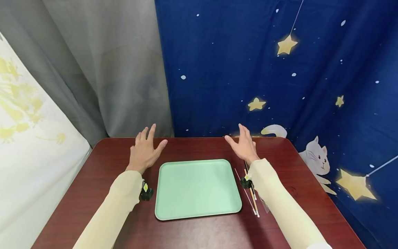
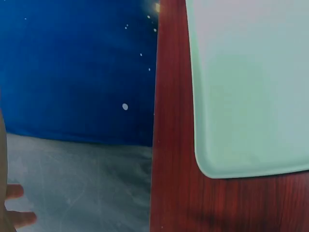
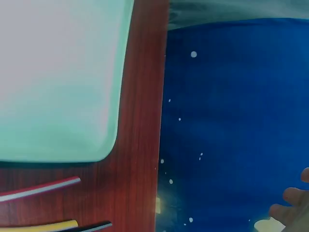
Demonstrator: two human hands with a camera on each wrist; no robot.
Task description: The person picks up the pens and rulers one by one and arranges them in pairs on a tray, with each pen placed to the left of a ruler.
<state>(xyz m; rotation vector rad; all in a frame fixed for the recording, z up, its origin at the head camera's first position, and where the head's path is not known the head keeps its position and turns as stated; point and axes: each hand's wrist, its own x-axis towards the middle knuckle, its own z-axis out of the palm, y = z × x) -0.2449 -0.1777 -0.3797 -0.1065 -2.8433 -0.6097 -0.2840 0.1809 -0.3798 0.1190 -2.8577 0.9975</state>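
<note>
The left grip [image 1: 144, 152] and right grip [image 1: 245, 147] hang spread over the worktop [image 1: 93, 173]. The green tray [image 1: 198, 189] lies at the left grip's four o'clock, the right's eight; thin sticks [image 1: 254, 201] lie at the right's six.

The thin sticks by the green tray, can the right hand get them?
Probably yes: the right hand looks empty and nothing seems to lie on the thin sticks beside the green tray, though it may have to pull back.

grey curtain [image 1: 130, 69] | blue star-print curtain [image 1: 217, 52], right of grey | white cloth [image 1: 34, 169], left | red-brown table [image 1: 199, 233]
</note>
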